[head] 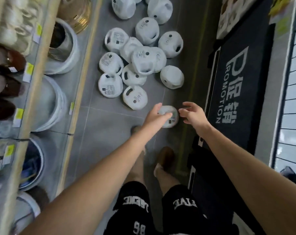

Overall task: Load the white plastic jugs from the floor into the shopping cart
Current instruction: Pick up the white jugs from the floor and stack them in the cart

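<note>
The left hand (158, 114) grips 1 smooth, rounded white plastic jug (171, 116) above the grey tiled floor (110, 133). The right hand (193, 112) is released, fingers loose, just beside it. Behind lies a heap of labelled jugs (143, 61). Round fabric bins (65, 48) stand at left, and a black PROMOTION mat (245, 82) is at right.

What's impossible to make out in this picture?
- Shopping cart: nowhere in the head view.
- Nearest jug: half covered by the left hand; whether it grips is lost in blur.
- Jug labels: too small to read.
- Farthest jugs: cut by the top edge.
</note>
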A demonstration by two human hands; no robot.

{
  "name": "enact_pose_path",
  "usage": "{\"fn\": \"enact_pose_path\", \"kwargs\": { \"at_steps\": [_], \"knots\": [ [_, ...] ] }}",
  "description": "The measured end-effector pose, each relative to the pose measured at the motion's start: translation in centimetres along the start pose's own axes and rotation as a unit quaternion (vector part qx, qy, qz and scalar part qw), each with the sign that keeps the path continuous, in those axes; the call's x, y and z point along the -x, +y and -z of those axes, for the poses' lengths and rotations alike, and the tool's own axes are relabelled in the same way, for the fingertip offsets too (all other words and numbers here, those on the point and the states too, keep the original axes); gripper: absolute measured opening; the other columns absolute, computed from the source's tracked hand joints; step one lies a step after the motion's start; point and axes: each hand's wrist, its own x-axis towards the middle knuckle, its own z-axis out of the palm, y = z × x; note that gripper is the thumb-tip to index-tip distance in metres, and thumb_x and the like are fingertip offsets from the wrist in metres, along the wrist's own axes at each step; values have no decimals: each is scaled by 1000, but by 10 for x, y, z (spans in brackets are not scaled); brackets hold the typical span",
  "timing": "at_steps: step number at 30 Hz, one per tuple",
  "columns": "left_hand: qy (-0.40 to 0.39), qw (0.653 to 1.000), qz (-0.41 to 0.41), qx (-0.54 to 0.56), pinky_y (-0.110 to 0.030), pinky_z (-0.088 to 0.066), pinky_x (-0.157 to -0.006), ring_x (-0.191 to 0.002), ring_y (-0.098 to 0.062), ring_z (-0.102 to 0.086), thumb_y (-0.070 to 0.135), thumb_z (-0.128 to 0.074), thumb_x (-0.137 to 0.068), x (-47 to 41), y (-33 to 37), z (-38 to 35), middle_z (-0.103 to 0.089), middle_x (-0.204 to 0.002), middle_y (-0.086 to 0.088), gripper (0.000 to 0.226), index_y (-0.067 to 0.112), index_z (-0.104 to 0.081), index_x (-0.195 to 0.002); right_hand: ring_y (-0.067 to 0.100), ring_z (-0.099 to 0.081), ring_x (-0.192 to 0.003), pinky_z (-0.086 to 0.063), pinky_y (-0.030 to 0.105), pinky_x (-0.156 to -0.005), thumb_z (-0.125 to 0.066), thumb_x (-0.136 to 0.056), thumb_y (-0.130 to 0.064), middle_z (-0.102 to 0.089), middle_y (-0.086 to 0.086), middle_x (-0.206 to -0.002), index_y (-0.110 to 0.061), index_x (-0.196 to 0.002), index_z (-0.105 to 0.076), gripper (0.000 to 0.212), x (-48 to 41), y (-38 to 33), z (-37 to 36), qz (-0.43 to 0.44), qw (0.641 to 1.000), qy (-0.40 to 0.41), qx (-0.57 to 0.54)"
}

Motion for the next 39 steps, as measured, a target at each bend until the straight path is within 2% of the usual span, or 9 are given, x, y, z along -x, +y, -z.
{"fn": "enact_pose_path", "kwargs": {
  "at_steps": [3,8,15,19,23,27,32,35,39],
  "knots": [
    [-5,1000,26,-3,-19,-33,-95,-130,-19,-43,20,-62,-90,-70,-24,-10,-42,-145,-6,60,15,-38,-144,19,-62,-99,-46,18,-67,-58,-93,-8,-61,10,-115,-6,-133,-49,41,-54,26,-10,-24,1000,11,-6],
    [4,996,82,-20,-39,-41,-105,-122,-24,-52,24,-67,-83,-183,-88,-33,-53,-134,-7,56,14,-48,-135,7,-59,-87,-46,14,-60,-58,-93,-9,-62,7,-115,-8,-133,-48,41,-158,91,-31,-71,997,21,-5],
    [-17,991,134,-2,-23,-35,-96,-129,-21,-43,21,-64,-90,-310,-184,-71,-41,-144,-4,64,15,-32,-145,15,-55,-107,-46,19,-79,-57,-93,-8,-55,6,-126,-9,-136,-46,44,-291,183,-56,-122,991,18,54],
    [10,989,150,13,-42,-45,-103,-124,-23,-50,30,-74,-73,-370,-227,-88,-49,-136,-4,79,16,-37,-141,15,-52,-113,-44,17,-78,-61,-91,-8,-51,7,-135,-10,-141,-41,54,-354,230,-62,-125,987,-1,96],
    [30,986,165,-20,-48,-32,-112,-139,-28,-31,41,-75,-74,-424,-259,-104,-20,-156,-9,104,15,-12,-152,26,-39,-135,-37,36,-103,-72,-84,-29,-32,7,-153,-23,-151,-24,83,-402,265,-59,-138,986,-5,98],
    [26,985,169,-22,-55,-34,-108,-143,-30,-20,56,-74,-68,-455,-281,-109,-11,-158,-4,113,22,-7,-153,31,-38,-136,-36,50,-109,-74,-76,-47,-28,7,-156,-32,-152,-14,98,-438,287,-51,-166,977,-52,121],
    [4,986,166,-20,-48,-35,-110,-136,-28,-35,67,-78,-54,-467,-298,-102,-22,-154,-5,123,28,-12,-150,25,-54,-121,-45,45,-103,-74,-68,-56,-49,2,-141,-31,-148,-29,95,-454,305,-46,-146,977,-99,121],
    [0,987,161,-13,-48,-46,-100,-125,-25,-48,78,-72,-36,-466,-299,-100,-39,-144,-2,130,30,-21,-146,20,-60,-109,-51,39,-93,-73,-78,-46,-59,0,-126,-29,-138,-44,69,-453,305,-47,-134,981,-91,110],
    [11,987,160,-8,-48,-52,-92,-114,-23,-55,72,-75,-46,-449,-288,-91,-50,-133,0,116,28,-27,-142,15,-63,-101,-50,27,-76,-71,-82,-39,-63,-3,-116,-32,-124,-51,47,-435,294,-53,-130,985,-73,84]
  ]
}}
